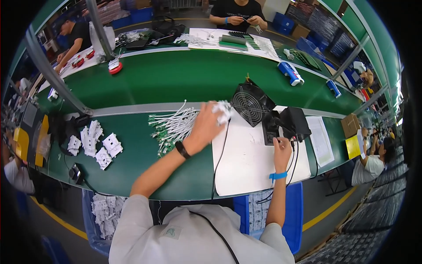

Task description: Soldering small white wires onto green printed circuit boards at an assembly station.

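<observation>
My left hand (205, 126), a dark band on its wrist, is raised over the right end of a pile of white cables (176, 124) with small green circuit boards (166, 144). Its fingers close on a white plastic piece (223, 111), blurred, just left of a black fan with a round wire guard (248, 105). My right hand (281, 153), wearing a blue wristband, is over the white sheet (239, 171). The fingers are drawn together at the front of a black box-shaped device (295, 123); what they grip is too small to make out.
Several white plastic housings (91, 138) lie at the left on the green bench. Black cables cross the white sheet. Printed paper (320, 141) lies at the right. Blue bins (295, 215) stand below the front edge. A person (239, 15) works across the green belt (184, 75).
</observation>
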### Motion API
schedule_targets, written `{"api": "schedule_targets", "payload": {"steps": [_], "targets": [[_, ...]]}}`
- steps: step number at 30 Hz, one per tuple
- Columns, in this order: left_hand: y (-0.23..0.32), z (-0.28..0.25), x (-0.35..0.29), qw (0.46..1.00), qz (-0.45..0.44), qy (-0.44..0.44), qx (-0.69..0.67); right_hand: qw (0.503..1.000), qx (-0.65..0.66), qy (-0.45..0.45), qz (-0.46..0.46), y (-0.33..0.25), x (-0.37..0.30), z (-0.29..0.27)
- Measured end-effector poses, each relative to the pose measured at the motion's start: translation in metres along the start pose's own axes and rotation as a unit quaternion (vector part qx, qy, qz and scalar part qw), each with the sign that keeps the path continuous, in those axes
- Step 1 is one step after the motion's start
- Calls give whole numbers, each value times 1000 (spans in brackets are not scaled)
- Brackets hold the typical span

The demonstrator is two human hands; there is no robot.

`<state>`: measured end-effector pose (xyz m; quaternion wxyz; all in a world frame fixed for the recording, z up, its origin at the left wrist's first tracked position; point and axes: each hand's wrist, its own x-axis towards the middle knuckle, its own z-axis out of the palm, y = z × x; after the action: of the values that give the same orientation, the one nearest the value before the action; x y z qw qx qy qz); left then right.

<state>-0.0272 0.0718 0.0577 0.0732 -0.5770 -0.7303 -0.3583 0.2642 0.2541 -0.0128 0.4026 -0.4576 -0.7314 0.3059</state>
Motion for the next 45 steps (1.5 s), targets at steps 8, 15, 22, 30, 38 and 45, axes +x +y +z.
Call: {"api": "schedule_targets", "payload": {"steps": [8,15,22,30,38,45], "targets": [[-167,-56,18,939,-203,130,244,989,31,-114,-93,-96,-29,37],[-161,-187,-96,892,-319,-99,304,906,58,-335,-253,-198,-72,136],[-156,-254,-196,818,-436,-194,323,826,86,-350,-434,-268,-86,284],[-155,-264,-217,884,-361,-132,265,810,-42,-290,-508,-259,-89,363],[-138,-253,-200,923,-297,85,-231,872,95,-309,-368,-288,-70,314],[-128,-223,-171,593,-246,207,-738,884,296,-269,-242,-301,-45,276]]}}
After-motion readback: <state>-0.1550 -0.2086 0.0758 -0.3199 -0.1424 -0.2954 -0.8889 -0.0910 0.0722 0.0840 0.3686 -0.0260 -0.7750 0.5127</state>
